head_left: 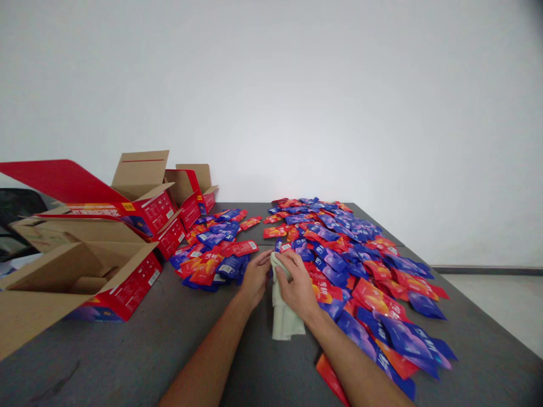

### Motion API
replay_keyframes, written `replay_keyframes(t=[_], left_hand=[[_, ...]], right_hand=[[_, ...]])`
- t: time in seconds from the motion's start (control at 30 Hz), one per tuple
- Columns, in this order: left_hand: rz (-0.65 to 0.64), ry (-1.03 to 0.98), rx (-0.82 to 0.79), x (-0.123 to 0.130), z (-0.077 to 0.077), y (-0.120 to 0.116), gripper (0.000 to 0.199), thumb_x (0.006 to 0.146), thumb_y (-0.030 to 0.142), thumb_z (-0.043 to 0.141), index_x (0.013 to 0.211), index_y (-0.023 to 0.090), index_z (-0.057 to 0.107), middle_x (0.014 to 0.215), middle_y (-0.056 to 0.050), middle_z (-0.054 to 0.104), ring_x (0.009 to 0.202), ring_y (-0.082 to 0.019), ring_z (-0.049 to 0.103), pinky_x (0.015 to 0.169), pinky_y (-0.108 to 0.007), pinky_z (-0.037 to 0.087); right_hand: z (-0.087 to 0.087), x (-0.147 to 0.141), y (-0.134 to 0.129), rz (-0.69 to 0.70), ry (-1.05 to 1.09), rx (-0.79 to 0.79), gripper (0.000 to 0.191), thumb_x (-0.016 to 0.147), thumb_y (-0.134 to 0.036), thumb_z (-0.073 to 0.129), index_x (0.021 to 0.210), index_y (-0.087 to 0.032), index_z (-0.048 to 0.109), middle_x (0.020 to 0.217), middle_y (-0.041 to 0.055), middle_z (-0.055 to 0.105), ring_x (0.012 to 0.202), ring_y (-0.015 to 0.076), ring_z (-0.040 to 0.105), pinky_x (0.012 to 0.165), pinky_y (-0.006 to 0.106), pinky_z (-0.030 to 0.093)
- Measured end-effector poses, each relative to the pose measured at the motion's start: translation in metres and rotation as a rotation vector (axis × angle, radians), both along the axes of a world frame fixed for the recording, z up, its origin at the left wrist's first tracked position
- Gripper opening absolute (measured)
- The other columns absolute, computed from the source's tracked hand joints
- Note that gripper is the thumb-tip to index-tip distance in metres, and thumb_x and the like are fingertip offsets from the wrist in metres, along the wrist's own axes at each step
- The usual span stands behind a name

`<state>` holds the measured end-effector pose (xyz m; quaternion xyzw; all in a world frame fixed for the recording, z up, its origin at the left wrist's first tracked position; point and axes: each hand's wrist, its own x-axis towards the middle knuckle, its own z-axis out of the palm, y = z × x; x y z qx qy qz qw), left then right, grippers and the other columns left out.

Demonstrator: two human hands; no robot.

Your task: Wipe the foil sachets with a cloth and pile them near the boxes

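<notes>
A pale green-white cloth hangs from my two hands, its folded lower end spread over the dark table. My right hand is closed on the cloth's upper part, fingers bent over it. My left hand pinches at the cloth's top left edge, its fingertips close to those of the right. A sliver of dark blue shows between the left fingers and the cloth; I cannot tell what it is. Just beyond the hands lies a blue packet. A large spread of red and blue packets flanks my right hand and forearm.
Left of my hands is a smaller heap of red and blue packets. Open red cardboard boxes stand along the table's left side, flaps sticking out. The dark grey table meets a white wall at the back.
</notes>
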<state>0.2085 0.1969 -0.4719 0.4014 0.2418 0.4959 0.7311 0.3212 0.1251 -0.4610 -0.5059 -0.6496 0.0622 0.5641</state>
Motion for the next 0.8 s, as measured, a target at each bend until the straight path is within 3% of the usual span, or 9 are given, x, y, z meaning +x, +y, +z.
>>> replay_keyframes(t=[0.1, 0.3, 0.47, 0.63, 0.7, 0.8], left_hand=[[-0.012, -0.063, -0.046, 0.005, 0.003, -0.002, 0.031, 0.073, 0.026, 0.078, 0.101, 0.015, 0.073, 0.098, -0.008, 0.076, 0.091, -0.021, 0.071, 0.084, -0.029, 0.053], [-0.077, -0.242, -0.157, 0.004, 0.017, -0.003, 0.036, 0.088, 0.038, 0.065, 0.117, 0.017, 0.068, 0.103, -0.005, 0.075, 0.092, -0.017, 0.071, 0.091, -0.030, 0.054], [-0.098, -0.167, -0.138, 0.000, 0.015, -0.006, 0.039, 0.089, 0.027, 0.064, 0.127, 0.018, 0.065, 0.117, -0.007, 0.073, 0.099, -0.018, 0.070, 0.090, -0.028, 0.053], [-0.186, 0.014, -0.168, -0.001, 0.011, -0.012, 0.048, 0.088, 0.035, 0.064, 0.135, 0.023, 0.061, 0.117, -0.008, 0.073, 0.087, -0.020, 0.070, 0.065, -0.026, 0.052], [-0.192, 0.045, -0.150, 0.000, 0.010, -0.012, 0.050, 0.088, 0.036, 0.064, 0.136, 0.023, 0.060, 0.118, -0.008, 0.072, 0.084, -0.019, 0.070, 0.060, -0.025, 0.050], [-0.178, 0.006, -0.107, 0.000, 0.009, -0.011, 0.049, 0.086, 0.033, 0.066, 0.133, 0.021, 0.063, 0.126, -0.009, 0.069, 0.094, -0.020, 0.069, 0.068, -0.026, 0.052]], right_hand=[[-0.001, 0.001, 0.001, 0.009, -0.020, 0.005, 0.036, 0.097, -0.021, 0.051, 0.130, -0.026, 0.063, 0.124, 0.0104, 0.056, 0.115, 0.0228, 0.055, 0.102, 0.042, 0.047], [-0.005, -0.002, 0.000, 0.039, -0.141, -0.033, 0.033, 0.094, -0.018, 0.053, 0.122, -0.027, 0.068, 0.113, 0.0089, 0.059, 0.105, 0.0228, 0.056, 0.093, 0.041, 0.050], [-0.005, 0.002, 0.003, -0.104, -0.156, -0.006, 0.033, 0.094, -0.018, 0.051, 0.123, -0.025, 0.068, 0.120, 0.0106, 0.057, 0.110, 0.0243, 0.053, 0.096, 0.042, 0.048], [-0.003, 0.021, 0.007, -0.311, -0.129, 0.024, 0.035, 0.097, -0.022, 0.048, 0.127, -0.022, 0.066, 0.123, 0.0135, 0.055, 0.114, 0.0264, 0.051, 0.100, 0.046, 0.046], [-0.004, 0.026, 0.008, -0.343, -0.134, 0.027, 0.036, 0.097, -0.022, 0.047, 0.127, -0.022, 0.065, 0.123, 0.0140, 0.055, 0.113, 0.0268, 0.051, 0.099, 0.046, 0.046], [-0.006, 0.023, 0.008, -0.298, -0.165, 0.007, 0.035, 0.097, -0.021, 0.047, 0.127, -0.023, 0.066, 0.122, 0.0134, 0.056, 0.111, 0.0264, 0.052, 0.097, 0.045, 0.047]])
